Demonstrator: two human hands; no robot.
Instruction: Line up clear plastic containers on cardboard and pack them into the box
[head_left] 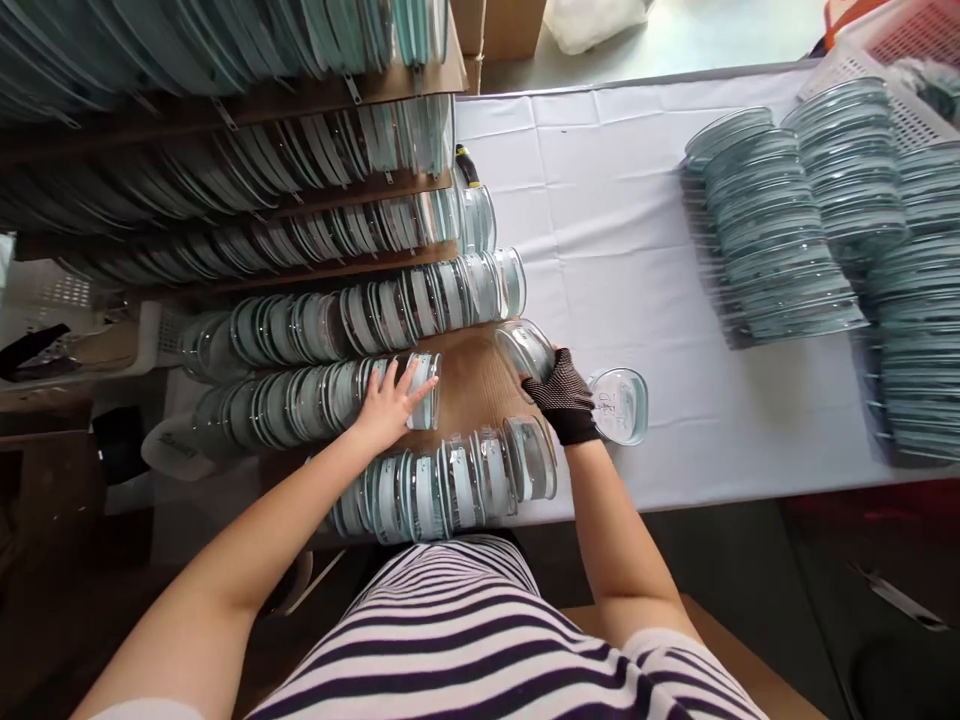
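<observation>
My left hand [388, 405] lies with fingers spread on the near end of a packed row of clear plastic zip pouches [307, 398]. On my right hand [564, 392] is a black mesh fingerless glove. Its fingers close on the edge of a single clear pouch [523, 345], held tilted over the brown cardboard [469, 375]; the fingertips are partly hidden behind it. Beside the glove, another clear pouch [621, 405] with printed lettering rests flat on the white cloth. A shorter row of pouches [450, 480] stands on edge close to my body.
Cardboard racks [442, 85] at the upper left hold more rows of pouches, with zipper pulls hanging. Tall stacks of pouches [780, 230] stand on the right of the white-covered table [637, 250]. A white basket [885, 90] sits at the far right corner. A black-and-yellow tool handle [466, 165] lies by the racks.
</observation>
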